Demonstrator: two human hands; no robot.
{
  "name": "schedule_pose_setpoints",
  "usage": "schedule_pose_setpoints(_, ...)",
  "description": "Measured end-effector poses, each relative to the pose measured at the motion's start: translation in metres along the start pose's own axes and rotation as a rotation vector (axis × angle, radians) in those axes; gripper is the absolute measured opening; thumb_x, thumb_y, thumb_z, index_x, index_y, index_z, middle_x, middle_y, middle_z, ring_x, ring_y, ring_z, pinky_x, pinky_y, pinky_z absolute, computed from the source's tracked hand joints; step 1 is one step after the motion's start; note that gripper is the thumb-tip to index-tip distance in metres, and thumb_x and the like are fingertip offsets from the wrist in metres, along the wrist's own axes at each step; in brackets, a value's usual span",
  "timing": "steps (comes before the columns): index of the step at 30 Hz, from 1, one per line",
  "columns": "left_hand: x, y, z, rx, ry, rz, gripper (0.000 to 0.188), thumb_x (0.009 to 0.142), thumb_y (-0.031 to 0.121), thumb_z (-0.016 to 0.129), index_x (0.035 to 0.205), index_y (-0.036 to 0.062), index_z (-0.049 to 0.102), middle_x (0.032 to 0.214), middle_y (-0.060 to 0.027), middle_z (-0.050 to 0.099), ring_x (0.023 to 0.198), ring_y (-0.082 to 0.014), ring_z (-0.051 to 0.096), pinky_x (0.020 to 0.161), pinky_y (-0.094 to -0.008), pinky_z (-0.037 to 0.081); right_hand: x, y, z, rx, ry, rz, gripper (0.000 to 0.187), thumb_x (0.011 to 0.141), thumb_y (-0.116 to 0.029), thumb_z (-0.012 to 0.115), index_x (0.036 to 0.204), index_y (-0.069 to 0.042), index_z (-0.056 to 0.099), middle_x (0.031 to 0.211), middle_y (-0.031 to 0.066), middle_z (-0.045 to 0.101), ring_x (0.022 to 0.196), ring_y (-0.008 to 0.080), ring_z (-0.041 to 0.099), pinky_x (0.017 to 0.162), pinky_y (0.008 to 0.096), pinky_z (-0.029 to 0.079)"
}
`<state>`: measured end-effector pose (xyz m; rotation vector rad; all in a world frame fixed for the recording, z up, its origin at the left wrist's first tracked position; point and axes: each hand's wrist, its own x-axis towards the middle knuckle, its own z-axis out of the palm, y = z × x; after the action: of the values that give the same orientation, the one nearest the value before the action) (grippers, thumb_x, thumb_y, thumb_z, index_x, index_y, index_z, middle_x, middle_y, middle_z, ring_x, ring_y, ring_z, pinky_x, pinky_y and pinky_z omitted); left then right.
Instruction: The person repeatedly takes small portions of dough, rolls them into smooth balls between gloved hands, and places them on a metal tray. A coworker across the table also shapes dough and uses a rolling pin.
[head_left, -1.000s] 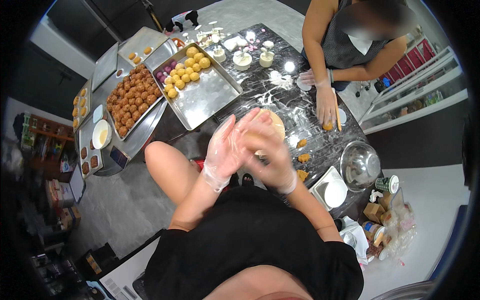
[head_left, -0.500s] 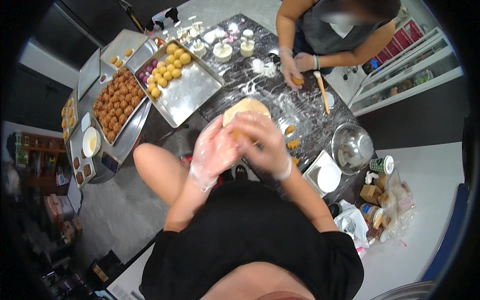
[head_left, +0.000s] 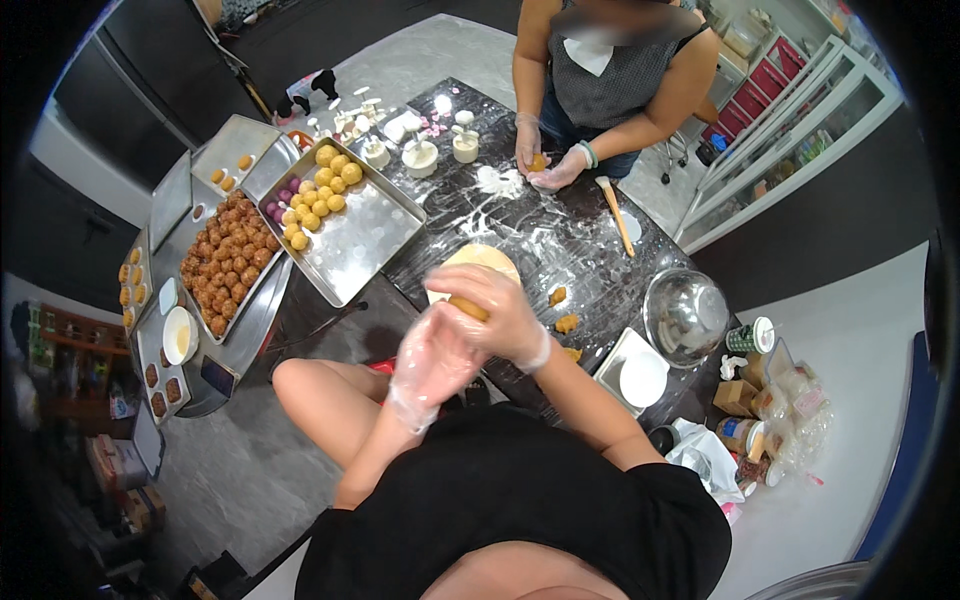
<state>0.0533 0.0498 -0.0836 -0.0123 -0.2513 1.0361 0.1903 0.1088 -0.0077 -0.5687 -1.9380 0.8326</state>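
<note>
A golden-brown lump of dough [head_left: 468,308] lies between my two hands in front of me. My left hand [head_left: 437,362], in a clear plastic glove, has its palm turned up under the lump, its fingers partly hidden. Over it curls my right hand [head_left: 502,308], also gloved, pressing the lump against the left one. Just beyond them sits a flat pale round of dough [head_left: 483,262] on the dark marbled table. Small orange-brown scraps of dough [head_left: 566,323] lie to the right of my right hand.
A metal tray [head_left: 345,265] of yellow and purple balls stands at left, near a heap of brown balls [head_left: 230,258]. At right are a scale [head_left: 612,382], a steel bowl [head_left: 686,318] and a brush [head_left: 617,222]. Across the table a co-worker's gloved hands [head_left: 548,172] hold a dough ball.
My hands have turned over the dough lump and shifted slightly left and down in the picture; the lump shows more clearly. The co-worker's hands have come together around their ball.
</note>
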Motion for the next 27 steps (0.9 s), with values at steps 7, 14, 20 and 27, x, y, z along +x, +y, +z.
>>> schedule_pose_setpoints(7,-0.002,-0.008,0.017,0.059,0.112,0.094,0.046,0.106,0.040,0.038,0.134,0.0053,0.051,0.129,-0.0148,0.060,0.115,-0.0293,0.061,0.101,-0.0458,0.049,0.005,-0.009,0.019,-0.070,-0.011,-0.042,0.035,0.075,-0.010,0.074,0.110,-0.006,0.070,0.119,0.0155,0.067,0.112,0.0336,0.063,0.097,0.0455,0.050)
schedule_pose_setpoints(14,0.005,-0.023,0.067,0.220,0.370,0.137,0.050,0.106,0.039,0.038,0.141,0.0039,0.045,0.135,-0.0176,0.056,0.122,-0.0297,0.057,0.105,-0.0417,0.047,-0.010,-0.035,0.023,-0.248,-0.088,-0.294,0.039,0.072,-0.009,0.074,0.110,-0.006,0.069,0.117,0.0155,0.066,0.111,0.0365,0.062,0.101,0.0507,0.046)
schedule_pose_setpoints(20,0.004,-0.002,0.072,0.324,0.349,0.180,0.063,0.106,0.041,0.035,0.150,-0.0032,0.031,0.152,-0.0238,0.039,0.141,-0.0333,0.039,0.117,-0.0440,0.032,-0.021,-0.032,0.012,-0.048,0.022,-0.195,0.035,0.072,-0.010,0.076,0.106,-0.006,0.069,0.108,0.0135,0.068,0.103,0.0341,0.066,0.095,0.0450,0.050)
schedule_pose_setpoints(27,-0.004,0.003,0.066,0.193,0.218,0.065,0.058,0.106,0.038,0.034,0.151,0.0000,0.031,0.154,-0.0228,0.036,0.146,-0.0329,0.032,0.119,-0.0460,0.029,-0.024,-0.021,0.007,-0.093,0.053,-0.111,0.035,0.076,-0.014,0.075,0.109,-0.005,0.069,0.119,0.0180,0.066,0.111,0.0332,0.065,0.095,0.0468,0.051)
